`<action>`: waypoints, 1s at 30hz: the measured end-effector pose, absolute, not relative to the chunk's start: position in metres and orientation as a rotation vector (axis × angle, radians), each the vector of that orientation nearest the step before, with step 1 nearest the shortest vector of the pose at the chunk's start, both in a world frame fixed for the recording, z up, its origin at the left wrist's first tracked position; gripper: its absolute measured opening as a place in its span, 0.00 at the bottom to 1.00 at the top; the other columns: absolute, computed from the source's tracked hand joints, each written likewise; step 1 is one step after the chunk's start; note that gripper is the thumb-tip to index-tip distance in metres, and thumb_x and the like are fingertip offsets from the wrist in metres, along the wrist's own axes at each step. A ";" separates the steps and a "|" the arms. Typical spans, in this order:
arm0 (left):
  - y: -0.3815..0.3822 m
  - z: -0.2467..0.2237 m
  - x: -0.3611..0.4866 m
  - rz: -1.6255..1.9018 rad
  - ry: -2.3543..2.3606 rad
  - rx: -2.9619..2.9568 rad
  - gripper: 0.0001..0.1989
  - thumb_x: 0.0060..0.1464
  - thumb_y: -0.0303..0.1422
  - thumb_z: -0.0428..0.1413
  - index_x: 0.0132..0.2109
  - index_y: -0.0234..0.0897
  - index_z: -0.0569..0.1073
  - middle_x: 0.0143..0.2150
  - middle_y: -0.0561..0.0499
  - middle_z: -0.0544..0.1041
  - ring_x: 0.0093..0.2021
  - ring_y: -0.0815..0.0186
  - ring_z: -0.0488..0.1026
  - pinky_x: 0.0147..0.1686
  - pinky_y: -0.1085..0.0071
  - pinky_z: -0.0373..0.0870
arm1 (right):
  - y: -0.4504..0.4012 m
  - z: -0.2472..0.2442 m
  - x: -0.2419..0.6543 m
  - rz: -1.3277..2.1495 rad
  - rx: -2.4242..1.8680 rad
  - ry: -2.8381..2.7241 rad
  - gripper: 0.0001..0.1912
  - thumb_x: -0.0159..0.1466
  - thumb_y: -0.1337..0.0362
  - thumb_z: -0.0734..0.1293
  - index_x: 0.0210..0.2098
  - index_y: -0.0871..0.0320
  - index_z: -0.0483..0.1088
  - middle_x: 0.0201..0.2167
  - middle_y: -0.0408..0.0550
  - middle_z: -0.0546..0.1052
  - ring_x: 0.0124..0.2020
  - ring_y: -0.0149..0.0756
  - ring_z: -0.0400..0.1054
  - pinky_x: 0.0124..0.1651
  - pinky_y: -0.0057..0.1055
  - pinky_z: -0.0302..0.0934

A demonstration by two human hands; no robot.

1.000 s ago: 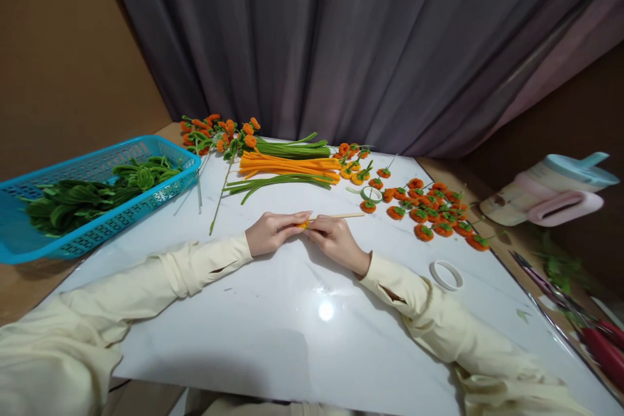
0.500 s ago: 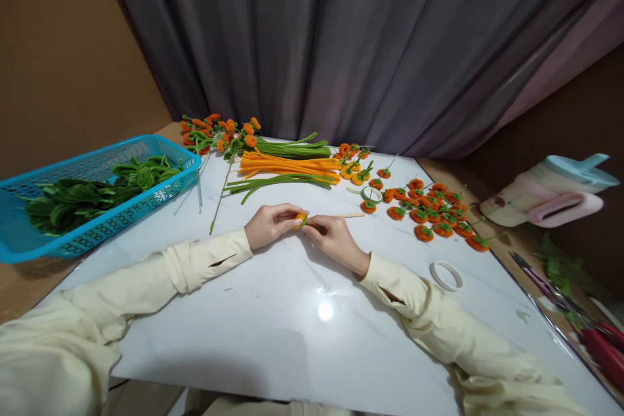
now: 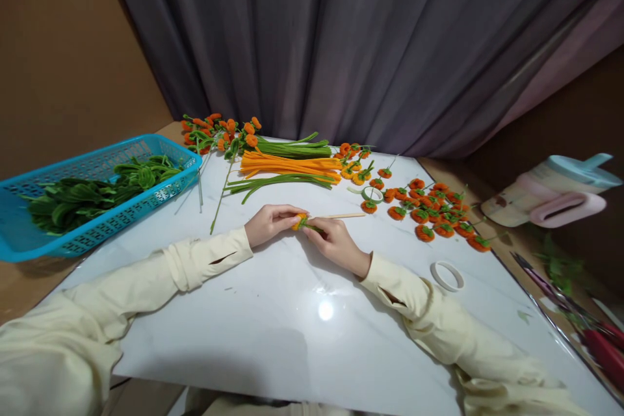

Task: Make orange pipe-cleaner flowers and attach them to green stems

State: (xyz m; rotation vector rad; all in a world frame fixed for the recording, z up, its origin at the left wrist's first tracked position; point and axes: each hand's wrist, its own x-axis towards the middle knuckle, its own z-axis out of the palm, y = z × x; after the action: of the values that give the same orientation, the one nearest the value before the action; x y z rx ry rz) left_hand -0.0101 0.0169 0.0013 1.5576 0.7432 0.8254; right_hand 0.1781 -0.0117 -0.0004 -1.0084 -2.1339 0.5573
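Note:
My left hand (image 3: 271,223) pinches a small yellow-orange flower (image 3: 298,222) near the middle of the white table (image 3: 273,331). From the right, my right hand (image 3: 336,242) has its fingers closed on the green part at the flower's side. The fingertips of both hands nearly meet there. Just beyond my right hand lies a thin wooden stick (image 3: 348,215). Behind the hands are orange pipe cleaners (image 3: 287,164), with green pipe cleaners (image 3: 297,149) on their far side and more green ones on the near side.
A blue basket (image 3: 97,234) of green leaves sits at the left. Orange flowers (image 3: 424,232) spread over the right side, near a white tape roll (image 3: 447,276). At the far right are a tumbler (image 3: 546,192) and pliers (image 3: 604,348). A curtain hangs behind.
My right hand's fingers have shifted slightly at the flower, and more of the flower and its green part shows between the hands.

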 end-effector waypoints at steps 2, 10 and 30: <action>0.017 0.000 -0.009 0.826 0.748 1.552 0.21 0.49 0.40 0.59 0.46 0.29 0.73 0.48 0.41 0.76 0.47 0.58 0.73 0.50 0.64 0.69 | -0.012 -0.001 0.178 0.510 -1.012 -2.140 0.10 0.63 0.66 0.59 0.31 0.61 0.70 0.24 0.45 0.72 0.24 0.29 0.62 0.30 0.24 0.55; 0.017 -0.010 -0.005 0.940 0.838 1.656 0.22 0.48 0.38 0.59 0.48 0.28 0.72 0.46 0.42 0.76 0.46 0.60 0.74 0.51 0.64 0.70 | -0.014 -0.004 0.180 0.187 -1.052 -2.248 0.08 0.62 0.66 0.58 0.30 0.61 0.67 0.22 0.44 0.70 0.21 0.28 0.60 0.27 0.24 0.51; 0.006 -0.003 -0.008 0.991 0.957 2.230 0.14 0.52 0.33 0.53 0.45 0.34 0.74 0.36 0.52 0.79 0.31 0.71 0.75 0.39 0.79 0.73 | -0.016 -0.011 0.183 -0.541 -0.778 -2.474 0.07 0.61 0.74 0.55 0.31 0.63 0.63 0.17 0.44 0.66 0.20 0.32 0.57 0.24 0.32 0.42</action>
State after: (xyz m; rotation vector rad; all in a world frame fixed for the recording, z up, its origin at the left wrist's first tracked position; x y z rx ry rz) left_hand -0.0078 0.0057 -0.0030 2.2305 0.9573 0.9913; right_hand 0.1825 -0.0157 -0.0114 -0.7781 -2.4738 -0.5405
